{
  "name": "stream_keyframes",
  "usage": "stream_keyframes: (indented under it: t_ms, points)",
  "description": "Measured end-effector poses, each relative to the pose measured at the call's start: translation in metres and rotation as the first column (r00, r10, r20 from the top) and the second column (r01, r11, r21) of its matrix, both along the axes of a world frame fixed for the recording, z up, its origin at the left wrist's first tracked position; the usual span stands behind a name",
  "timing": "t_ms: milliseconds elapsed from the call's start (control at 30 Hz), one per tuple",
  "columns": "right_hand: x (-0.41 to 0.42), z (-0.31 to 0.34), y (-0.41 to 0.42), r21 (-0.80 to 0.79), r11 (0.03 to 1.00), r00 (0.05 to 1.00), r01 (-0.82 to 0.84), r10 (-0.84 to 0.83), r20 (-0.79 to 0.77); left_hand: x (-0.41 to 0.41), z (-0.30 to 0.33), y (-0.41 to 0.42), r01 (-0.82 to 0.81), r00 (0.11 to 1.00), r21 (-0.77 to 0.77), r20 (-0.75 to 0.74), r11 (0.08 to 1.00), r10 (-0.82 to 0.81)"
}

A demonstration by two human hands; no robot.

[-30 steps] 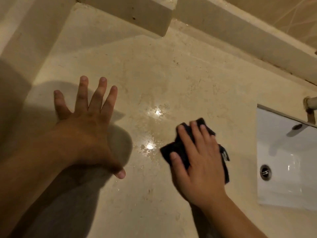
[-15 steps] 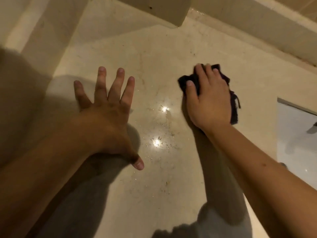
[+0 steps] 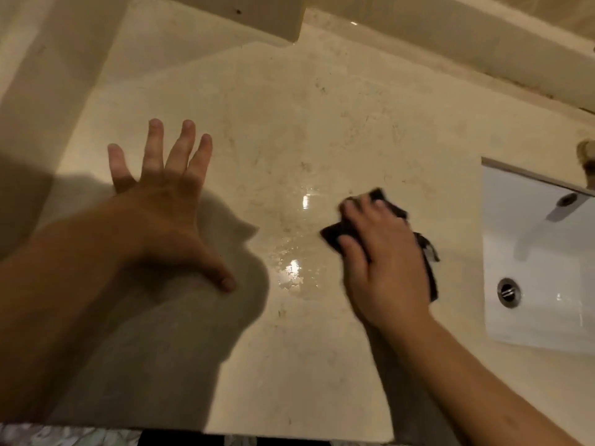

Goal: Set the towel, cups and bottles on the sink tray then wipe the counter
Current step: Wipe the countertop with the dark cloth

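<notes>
A beige stone counter (image 3: 322, 91) fills the view, with a wet, shiny patch near its middle. My right hand (image 3: 383, 262) presses a crumpled dark cloth (image 3: 335, 233) flat against the counter, just right of the wet patch; its fingers lie over the cloth and look blurred. My left hand (image 3: 167, 201) rests flat on the counter to the left, fingers spread, holding nothing. No towel, cups, bottles or tray are in view.
A white sink basin (image 3: 547, 268) with a metal drain (image 3: 508, 292) is set into the counter at the right, with a tap end (image 3: 586, 156) above it. A raised ledge (image 3: 225, 14) and wall run along the back. The counter's front edge (image 3: 289, 432) is at the bottom.
My right hand has drawn the cloth back toward me from the far part of the counter, to beside the wet patch. My left hand stays planted on the counter.
</notes>
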State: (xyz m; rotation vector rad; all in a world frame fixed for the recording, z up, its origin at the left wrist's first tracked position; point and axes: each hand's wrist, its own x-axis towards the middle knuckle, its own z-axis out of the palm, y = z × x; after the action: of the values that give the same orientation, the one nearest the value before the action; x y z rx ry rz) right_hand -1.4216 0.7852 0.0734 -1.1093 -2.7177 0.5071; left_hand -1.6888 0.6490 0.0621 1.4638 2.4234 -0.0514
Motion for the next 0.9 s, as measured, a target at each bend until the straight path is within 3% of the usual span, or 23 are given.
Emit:
stream_keyframes:
  t_ms: [100,200,300,367,400,467,533,600,700,900]
  points:
    - [0.016,0.011,0.034,-0.09,0.976,0.97,0.197,-0.208,-0.123,0.009,0.016,-0.003,-0.041,0.998,-0.04,0.052,0.998,0.043]
    - [-0.013,0.03,0.038,-0.326,0.887,0.824,0.326,-0.435,-0.362,0.024,0.029,-0.015,-0.023,0.997,0.007,0.071,1.0,0.022]
    - [-0.067,0.052,0.015,-0.621,0.777,0.664,0.1,-0.517,-0.54,0.042,0.032,-0.034,-0.043,0.986,0.02,0.162,0.999,0.039]
    - [-0.099,0.057,-0.01,-0.692,0.717,0.653,-0.083,-0.485,-0.581,0.05,0.027,-0.043,-0.087,0.974,-0.02,0.211,0.996,0.089]
    - [-0.11,0.057,-0.024,-0.682,0.721,0.678,-0.123,-0.441,-0.588,0.052,0.023,-0.047,-0.107,0.968,-0.051,0.223,0.993,0.115]
    - [-0.12,0.047,-0.046,-0.56,0.822,0.81,-0.103,-0.257,-0.527,0.053,0.015,-0.05,-0.112,0.969,-0.102,0.208,0.988,0.131]
    - [-0.12,0.025,-0.061,-0.335,0.937,0.953,-0.093,-0.014,-0.303,0.053,0.009,-0.051,-0.097,0.98,-0.122,0.163,0.988,0.116]
    - [-0.118,0.007,-0.068,-0.107,0.986,0.99,-0.126,0.118,-0.077,0.051,0.006,-0.051,-0.091,0.987,-0.121,0.119,0.988,0.105]
    - [-0.113,-0.006,-0.065,0.04,0.991,0.99,-0.131,0.133,-0.052,0.051,0.005,-0.051,-0.095,0.988,-0.098,0.114,0.991,0.106]
    - [-0.05,-0.01,-0.008,0.054,0.998,0.987,0.025,-0.016,-0.161,0.052,0.009,-0.05,-0.097,0.983,-0.116,0.142,0.988,0.113]
